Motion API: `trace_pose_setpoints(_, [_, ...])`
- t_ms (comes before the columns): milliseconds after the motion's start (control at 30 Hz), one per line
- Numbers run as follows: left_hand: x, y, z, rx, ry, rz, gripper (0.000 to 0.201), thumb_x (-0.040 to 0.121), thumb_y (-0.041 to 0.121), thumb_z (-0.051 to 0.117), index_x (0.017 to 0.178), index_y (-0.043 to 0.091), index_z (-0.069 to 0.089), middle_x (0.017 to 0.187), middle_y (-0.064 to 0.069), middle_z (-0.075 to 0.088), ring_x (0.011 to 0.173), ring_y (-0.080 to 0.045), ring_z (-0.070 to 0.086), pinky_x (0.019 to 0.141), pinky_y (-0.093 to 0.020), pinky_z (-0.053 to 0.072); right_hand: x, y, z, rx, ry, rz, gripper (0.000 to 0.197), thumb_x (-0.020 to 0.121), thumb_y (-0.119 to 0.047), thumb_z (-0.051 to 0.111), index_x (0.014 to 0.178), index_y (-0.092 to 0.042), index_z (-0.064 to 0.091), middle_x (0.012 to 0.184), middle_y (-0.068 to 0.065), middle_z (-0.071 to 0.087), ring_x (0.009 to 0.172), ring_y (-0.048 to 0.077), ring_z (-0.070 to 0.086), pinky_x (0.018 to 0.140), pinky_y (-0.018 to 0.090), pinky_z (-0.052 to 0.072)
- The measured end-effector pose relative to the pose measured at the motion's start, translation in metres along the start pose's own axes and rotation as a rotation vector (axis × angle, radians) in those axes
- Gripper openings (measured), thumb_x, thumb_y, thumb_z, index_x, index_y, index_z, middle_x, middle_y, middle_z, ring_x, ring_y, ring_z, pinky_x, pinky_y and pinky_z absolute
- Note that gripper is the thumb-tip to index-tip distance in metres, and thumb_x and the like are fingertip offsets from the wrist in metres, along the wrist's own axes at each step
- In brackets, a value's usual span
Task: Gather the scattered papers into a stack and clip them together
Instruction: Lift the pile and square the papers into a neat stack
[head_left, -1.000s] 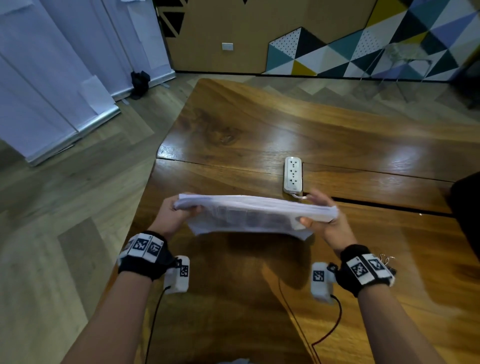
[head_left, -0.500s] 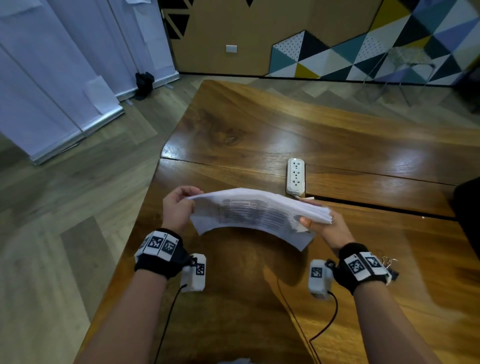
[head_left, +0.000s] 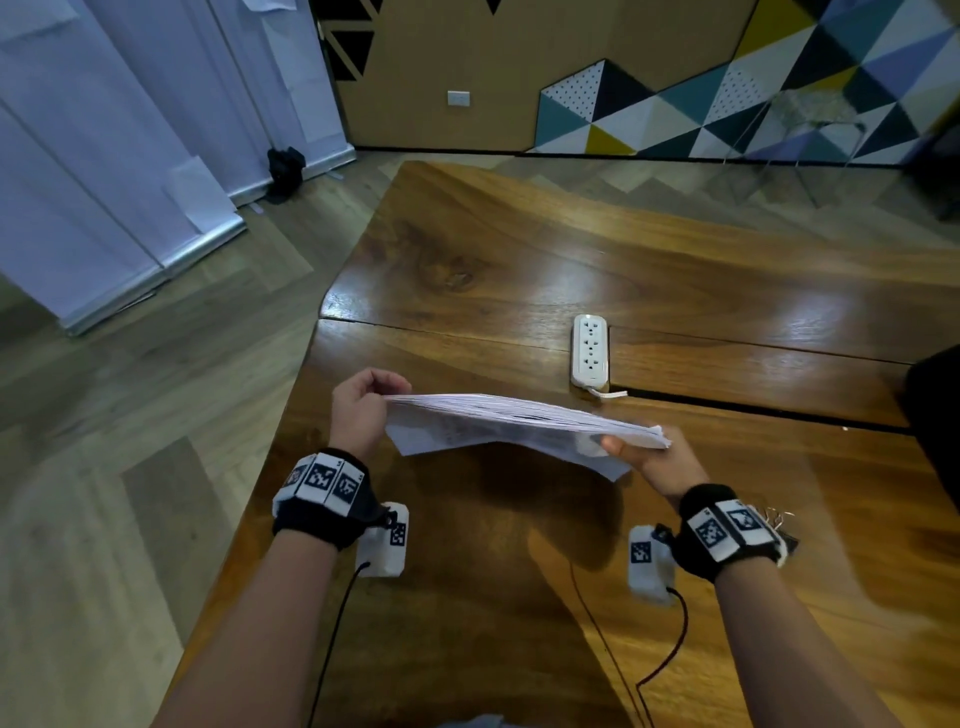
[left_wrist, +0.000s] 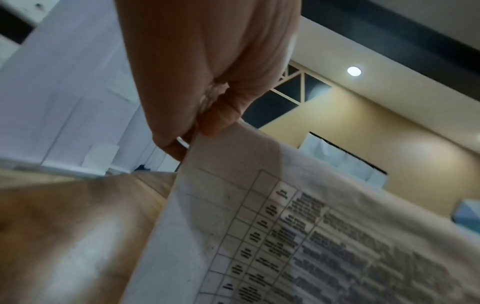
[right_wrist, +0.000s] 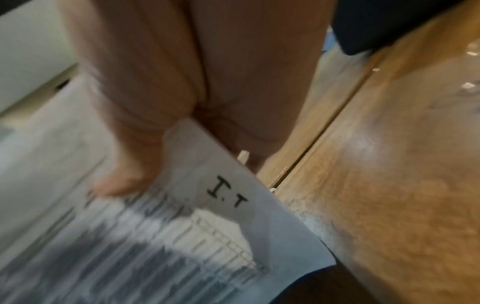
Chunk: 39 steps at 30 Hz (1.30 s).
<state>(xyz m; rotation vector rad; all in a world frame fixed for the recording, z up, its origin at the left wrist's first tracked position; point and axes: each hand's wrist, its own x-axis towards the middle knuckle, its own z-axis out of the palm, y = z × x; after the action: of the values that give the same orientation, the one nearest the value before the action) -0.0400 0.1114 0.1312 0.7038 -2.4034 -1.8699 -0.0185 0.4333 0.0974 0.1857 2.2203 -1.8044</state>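
A stack of printed white papers (head_left: 511, 423) hangs in the air above the wooden table (head_left: 519, 260), tilted down to the right. My left hand (head_left: 371, 397) pinches its upper left corner (left_wrist: 205, 144) between thumb and fingers. My right hand (head_left: 649, 454) grips the right end, thumb on the printed sheet (right_wrist: 182, 226) and fingers behind. A binder clip (head_left: 782, 527) lies on the table just behind my right wrist, mostly hidden by the wristband.
A white power strip (head_left: 589, 351) lies on the table beyond the papers, by a seam across the boards. A dark object (head_left: 935, 415) sits at the right edge. The table's left edge drops to the wooden floor (head_left: 130, 415). Cables (head_left: 613, 649) trail from my wrist cameras.
The stack has tilted, its left end raised and its right end lowered. My left hand has shifted from gripping the edge to pinching the corner. Both hands came slightly nearer.
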Motion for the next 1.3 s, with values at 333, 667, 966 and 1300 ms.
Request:
trace_pose_setpoints(333, [-0.038, 0.075, 0.051, 0.499, -0.522, 0.565, 0.023, 0.080, 0.029, 0.062, 0.101, 0.022, 0.068, 0.094, -0.001, 0.074, 0.090, -0.021, 0.068, 0.085, -0.043, 0.052, -0.007, -0.104, 0.039, -0.158, 0.048, -0.394, 0.006, 0.084, -0.026, 0.066, 0.083, -0.025, 0.071, 0.070, 0.008, 0.068, 0.061, 0.018, 0.058, 0.061, 0.027, 0.045])
trace_pose_setpoints(667, [-0.026, 0.078, 0.025, -0.153, -0.260, 0.279, 0.016, 0.088, 0.003, 0.057, 0.089, 0.015, 0.068, 0.072, 0.006, 0.073, 0.068, -0.009, 0.069, 0.067, -0.027, 0.060, -0.011, -0.084, -0.013, 0.036, 0.193, -0.306, 0.023, 0.070, -0.038, 0.069, 0.087, -0.022, 0.070, 0.068, -0.014, 0.073, 0.068, 0.006, 0.065, 0.070, 0.027, 0.053])
trace_pose_setpoints(966, [-0.034, 0.096, 0.030, -0.370, -0.242, 0.249, 0.012, 0.086, 0.009, 0.061, 0.097, 0.012, 0.064, 0.097, -0.008, 0.071, 0.092, -0.026, 0.069, 0.078, -0.041, 0.057, -0.009, -0.116, 0.015, 0.281, 0.275, -0.427, 0.014, 0.090, -0.007, 0.056, 0.100, -0.009, 0.065, 0.083, -0.016, 0.075, 0.083, 0.003, 0.069, 0.071, 0.019, 0.053])
trace_pose_setpoints(1300, [-0.040, 0.077, 0.049, -0.295, -0.107, 0.114, 0.036, 0.078, -0.012, 0.037, 0.096, 0.007, 0.062, 0.083, -0.003, 0.060, 0.072, -0.008, 0.057, 0.048, -0.005, 0.044, 0.000, -0.086, 0.025, 0.066, 0.095, -0.228, 0.016, 0.082, -0.021, 0.067, 0.098, -0.023, 0.068, 0.090, -0.008, 0.070, 0.084, 0.008, 0.067, 0.066, 0.013, 0.049])
